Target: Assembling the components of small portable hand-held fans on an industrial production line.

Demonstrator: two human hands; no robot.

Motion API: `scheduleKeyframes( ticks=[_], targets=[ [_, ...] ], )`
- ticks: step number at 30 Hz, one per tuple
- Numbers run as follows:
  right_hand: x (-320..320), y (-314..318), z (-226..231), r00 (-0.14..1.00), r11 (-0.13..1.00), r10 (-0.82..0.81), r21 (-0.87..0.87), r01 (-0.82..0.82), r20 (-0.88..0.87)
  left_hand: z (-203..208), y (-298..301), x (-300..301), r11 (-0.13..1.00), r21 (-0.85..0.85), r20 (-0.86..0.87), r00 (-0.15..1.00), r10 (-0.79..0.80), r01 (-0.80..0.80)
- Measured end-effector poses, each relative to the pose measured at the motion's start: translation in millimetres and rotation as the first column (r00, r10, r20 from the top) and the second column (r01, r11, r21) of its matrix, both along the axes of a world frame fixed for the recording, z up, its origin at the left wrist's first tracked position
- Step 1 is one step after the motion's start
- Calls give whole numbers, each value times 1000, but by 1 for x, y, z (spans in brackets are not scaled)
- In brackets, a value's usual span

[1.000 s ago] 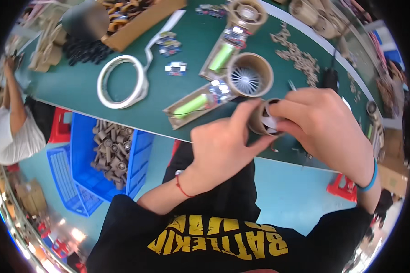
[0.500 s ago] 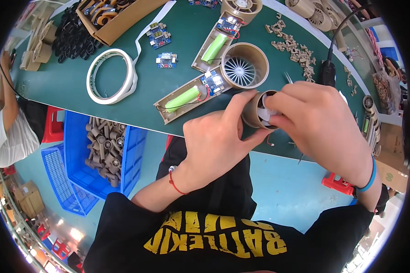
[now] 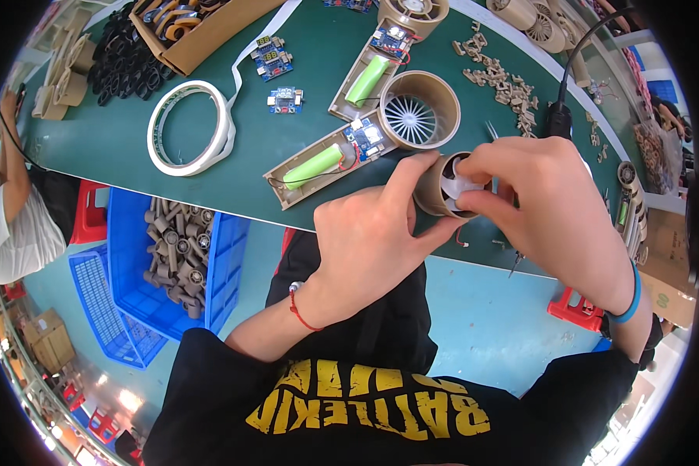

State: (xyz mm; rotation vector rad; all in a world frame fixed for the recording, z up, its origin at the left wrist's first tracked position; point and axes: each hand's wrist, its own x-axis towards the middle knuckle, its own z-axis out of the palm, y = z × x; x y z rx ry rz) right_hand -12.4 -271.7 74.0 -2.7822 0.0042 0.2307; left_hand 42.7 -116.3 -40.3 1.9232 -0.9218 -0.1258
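My left hand (image 3: 357, 245) is closed round a short tan cylindrical housing (image 3: 430, 190) at the table's near edge. Inside that housing's mouth sits a white bladed piece (image 3: 458, 185), which looks like a fan impeller. Thumb and forefinger of my right hand (image 3: 555, 202) pinch it from the right, partly covering it. Just beyond lies an opened handheld fan body (image 3: 419, 113) with a white grille in its round head. Its handle carries a green battery (image 3: 312, 167) and a blue circuit board (image 3: 365, 138). Another fan body (image 3: 355, 80) of the same kind lies behind it.
A roll of white tape (image 3: 155, 144) and a loose circuit board (image 3: 286, 100) lie to the left. Small tan parts (image 3: 512, 92) are scattered at the right, near a black cable (image 3: 559, 120). A blue crate (image 3: 224, 264) of tan parts stands below the table's left edge. Another person sits far left.
My right fingers have shifted slightly on the white piece, and more of it shows in the housing. My left hand keeps its hold almost unmoved.
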Motion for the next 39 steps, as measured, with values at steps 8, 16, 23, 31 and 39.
scheduleKeyframes(
  ticks=[8, 16, 23, 31, 39],
  targets=[
    [-1, -1, -1, 978, 972, 195, -145, -183, 72, 2, 2, -1, 1000, -1, -10, 1000, -2, 2],
    [-1, 1, -2, 969, 963, 222, -177, -201, 105, 1, 2, -1, 1000, -5, -26, 1000, -11, 11],
    [1, 1, 6, 996, 994, 78, -74, -75, 38, 8, -2, 1, 1000, 12, -31, 999, 20, -19],
    [-11, 16, 1, 992, 994, -102, -33, 105, 76, 4, 4, -5, 1000, 2, 37, 999, -5, 5],
    [-12, 24, -2, 962, 991, 55, -134, -19, 268, -1, 6, -4, 1000, -6, 55, 998, 24, -24]
  ],
)
